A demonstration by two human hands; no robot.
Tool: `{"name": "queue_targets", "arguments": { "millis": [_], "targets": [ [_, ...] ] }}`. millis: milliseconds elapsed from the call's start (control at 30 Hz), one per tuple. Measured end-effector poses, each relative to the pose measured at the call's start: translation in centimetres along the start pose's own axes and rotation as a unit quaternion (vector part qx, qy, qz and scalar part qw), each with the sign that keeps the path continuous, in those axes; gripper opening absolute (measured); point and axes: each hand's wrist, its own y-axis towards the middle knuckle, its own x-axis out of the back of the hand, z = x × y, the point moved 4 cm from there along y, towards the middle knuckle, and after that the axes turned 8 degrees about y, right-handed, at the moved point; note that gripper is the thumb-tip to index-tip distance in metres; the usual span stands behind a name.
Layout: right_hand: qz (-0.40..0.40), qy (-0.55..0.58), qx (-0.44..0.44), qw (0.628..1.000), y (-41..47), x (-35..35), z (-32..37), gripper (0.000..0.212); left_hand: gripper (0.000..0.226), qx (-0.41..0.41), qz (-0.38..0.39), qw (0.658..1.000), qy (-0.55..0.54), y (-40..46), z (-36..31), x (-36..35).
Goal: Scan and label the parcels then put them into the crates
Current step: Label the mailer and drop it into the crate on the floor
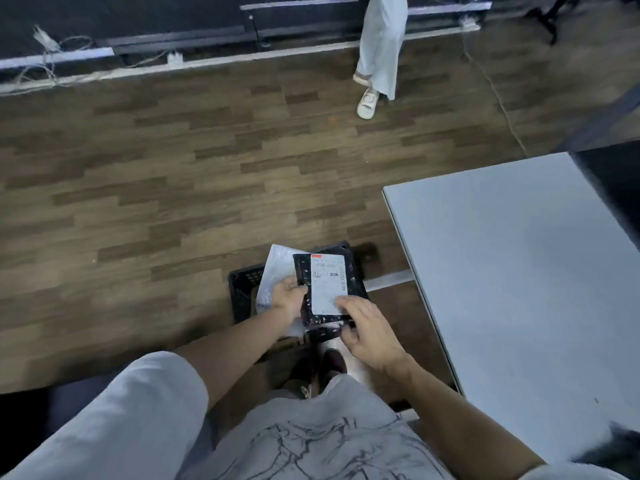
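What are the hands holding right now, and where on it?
The left hand grips the black parcel by its left edge. The right hand rests on its lower right corner, fingertips on the white label, above the black crate.

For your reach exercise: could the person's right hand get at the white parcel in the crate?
Probably not directly: the black parcel lies over the white parcel in the crate, and the left hand covers its exposed side.
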Motion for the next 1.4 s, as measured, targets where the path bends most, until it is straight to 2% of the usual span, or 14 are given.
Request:
{"name": "queue_targets", "arguments": {
  "millis": [100, 167, 267, 400, 567, 700, 833, 900, 1033, 1300, 1400],
  "targets": [
    [-0.107, 0.010, -0.096, 0.990, -1.1, 3.4, -0.2, 0.048, 0.032, -0.058, -0.001, 0.996, 0.060, -0.3, -2.0, 0.1],
    [-0.209, 0.008, -0.186, 0.960, -2.8, 5.6, -1.2, 0.041, 0.035, -0.094, 0.010, 0.992, 0.081, -0.7, -3.3, -0.7],
    [-0.320, 0.026, -0.318, 0.892, -6.9, 7.5, -3.6, 0.041, 0.034, -0.144, 0.052, 0.978, 0.141, -1.8, -4.9, -3.5],
    [-0.411, 0.042, -0.467, 0.781, -13.7, 9.5, -5.9, 0.046, 0.032, -0.198, 0.107, 0.949, 0.222, -3.4, -5.8, -8.8],
    [-0.488, 0.038, -0.550, 0.677, -20.7, 12.4, -7.1, 0.046, 0.033, -0.230, 0.204, 0.902, 0.305, -6.8, -5.0, -16.6],
    [-0.537, 0.067, -0.596, 0.593, -25.2, 14.9, -8.5, 0.042, 0.032, -0.281, 0.249, 0.835, 0.403, -9.5, -3.9, -22.6],
    [-0.578, 0.070, -0.621, 0.525, -29.3, 16.6, -9.9, 0.037, 0.029, -0.278, 0.277, 0.814, 0.429, -12.1, -2.8, -27.4],
    [-0.567, 0.066, -0.642, 0.511, -30.9, 16.5, -10.7, 0.038, 0.031, -0.270, 0.291, 0.809, 0.433, -12.8, -2.2, -29.6],
    [-0.514, 0.076, -0.686, 0.509, -32.8, 15.8, -12.7, 0.062, 0.032, -0.272, 0.310, 0.791, 0.452, -13.8, -1.5, -33.4],
    [-0.421, 0.107, -0.735, 0.521, -33.4, 16.8, -14.2, 0.072, 0.032, -0.282, 0.327, 0.771, 0.467, -16.0, -1.7, -38.8],
    [-0.433, 0.150, -0.725, 0.515, -33.2, 17.0, -14.9, 0.068, 0.032, -0.285, 0.341, 0.766, 0.465, -16.2, -2.1, -40.2]
  ]
}}
